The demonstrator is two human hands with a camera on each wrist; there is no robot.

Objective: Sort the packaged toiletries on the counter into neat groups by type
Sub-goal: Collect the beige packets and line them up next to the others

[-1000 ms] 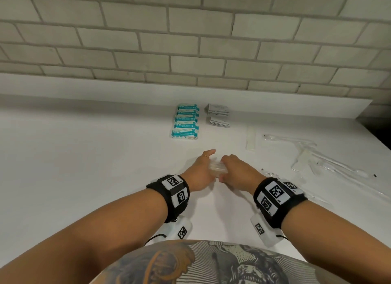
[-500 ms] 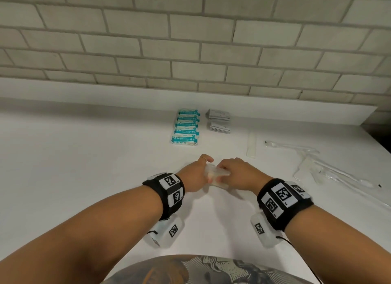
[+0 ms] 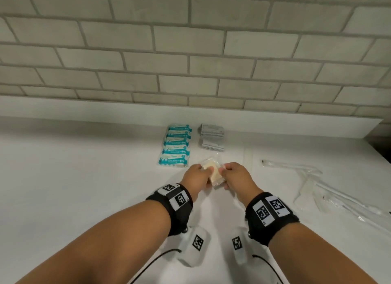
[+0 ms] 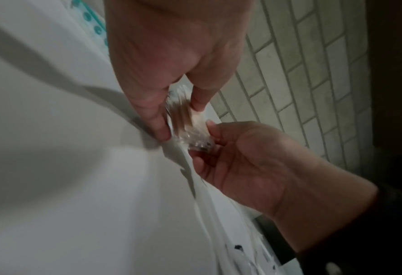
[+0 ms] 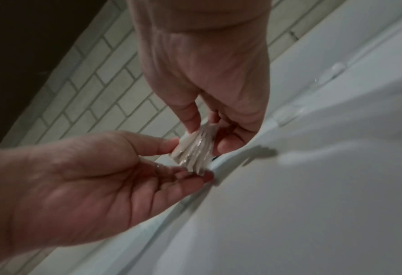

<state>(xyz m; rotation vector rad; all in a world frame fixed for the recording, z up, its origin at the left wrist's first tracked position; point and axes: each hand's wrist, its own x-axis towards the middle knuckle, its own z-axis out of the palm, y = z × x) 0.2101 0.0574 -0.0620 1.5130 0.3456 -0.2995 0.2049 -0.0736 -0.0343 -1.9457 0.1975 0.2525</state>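
Observation:
A small cream soap bar in clear wrap (image 3: 214, 173) is held just above the white counter (image 3: 84, 188) between both hands. My left hand (image 3: 204, 173) pinches its left side and my right hand (image 3: 226, 171) pinches its right side. In the left wrist view, my left hand (image 4: 181, 121) nips the crinkled wrap (image 4: 195, 137) between thumb and finger. In the right wrist view, my right hand (image 5: 209, 136) does the same on the wrap (image 5: 193, 152). Farther back lie a row of teal packets (image 3: 175, 148) and a stack of grey sachets (image 3: 211, 136).
Long items in clear wrappers (image 3: 306, 173) lie scattered to the right, reaching toward the counter's right edge (image 3: 359, 211). A flat pale strip (image 3: 248, 156) lies right of the sachets. A raised ledge (image 3: 105, 118) and a brick wall close off the back.
Both hands have carried the wrapped soap a little away from me, toward the teal row. More of it now shows between the fingers.

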